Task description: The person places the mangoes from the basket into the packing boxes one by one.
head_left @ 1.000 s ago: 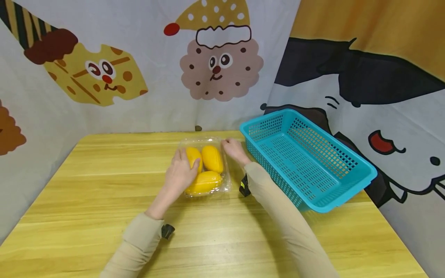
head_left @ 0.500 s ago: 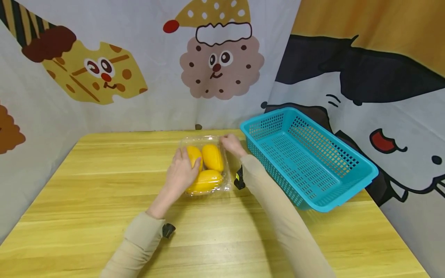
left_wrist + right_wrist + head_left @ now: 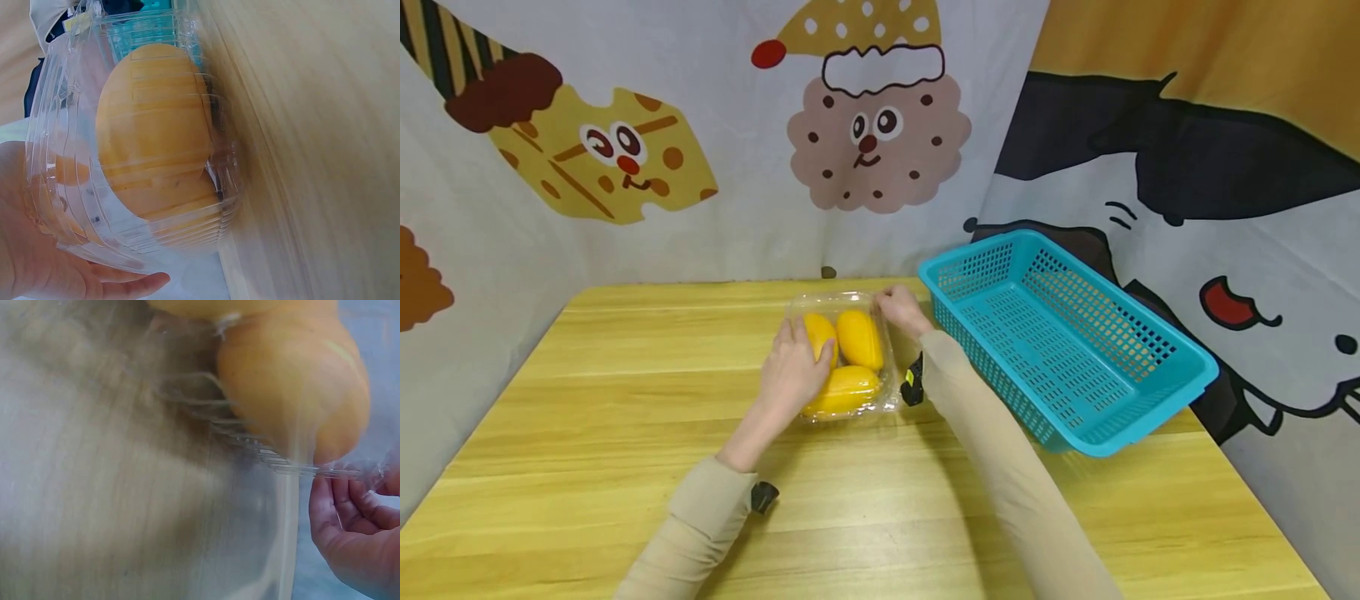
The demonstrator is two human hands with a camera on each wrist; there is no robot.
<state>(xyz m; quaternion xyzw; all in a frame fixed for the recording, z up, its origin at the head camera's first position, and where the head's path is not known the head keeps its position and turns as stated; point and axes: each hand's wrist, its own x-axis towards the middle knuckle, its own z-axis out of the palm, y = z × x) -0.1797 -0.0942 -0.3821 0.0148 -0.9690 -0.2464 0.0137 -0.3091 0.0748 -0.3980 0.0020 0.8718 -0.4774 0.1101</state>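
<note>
A clear plastic clamshell box (image 3: 889, 393) lies on the table with three yellow mangoes in it. In the head view one mango (image 3: 844, 392) is in front and another mango (image 3: 859, 340) behind it; the left one is partly covered by my left hand (image 3: 792, 367). That hand rests over the box's left side, fingers extended and thumb spread across the lid. At the far right corner my right hand (image 3: 902, 310) pinches the plastic rim, its fingers curled there, as the right wrist view shows. A mango (image 3: 153, 131) shows through the ribbed wall in the left wrist view.
A turquoise perforated basket (image 3: 1037, 342) stands to the right, close to my right forearm, with nothing in it. The wooden table (image 3: 625, 417) ends at a cartoon-printed curtain (image 3: 737, 250) behind. A small black device (image 3: 763, 497) is on my left wrist.
My right hand has shifted slightly left and back along the box's far right corner, its wrist swinging left. The left hand and the mangoes hold nearly the same places.
</note>
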